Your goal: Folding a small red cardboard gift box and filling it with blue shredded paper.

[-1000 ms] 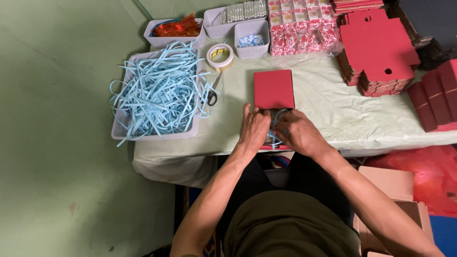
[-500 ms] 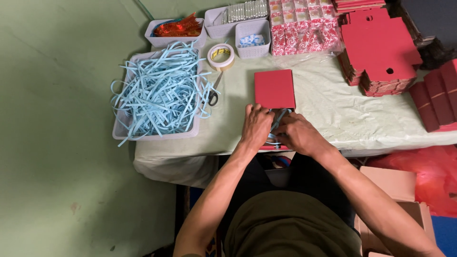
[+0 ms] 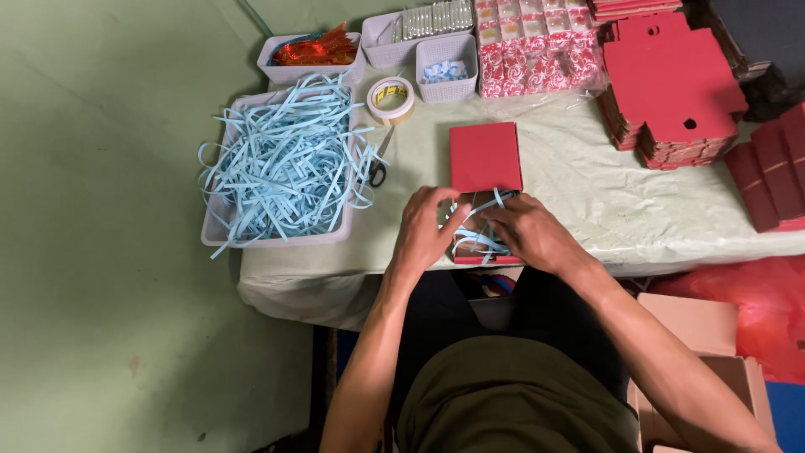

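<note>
The left hand (image 3: 428, 231) and the right hand (image 3: 530, 233) sit close together at the near edge of the table (image 3: 587, 180). Between them is a small open red box (image 3: 480, 243) with blue paper strips (image 3: 478, 226) in it. The left fingers curl against the box's left side. The right fingers press down on the strips. I cannot tell if they pinch any.

The box's red lid (image 3: 485, 156) stands open just past the fingertips. Beyond the lid there is bare cloth. To the right of the right fingers the table is bare too.

Left of the left fingers is a tray (image 3: 277, 239) heaped with blue strips, with scissors (image 3: 376, 172) beside it. Farther off are a tape roll (image 3: 391, 99), small baskets (image 3: 446, 63) and stacks of flat red cards (image 3: 671, 84).
</note>
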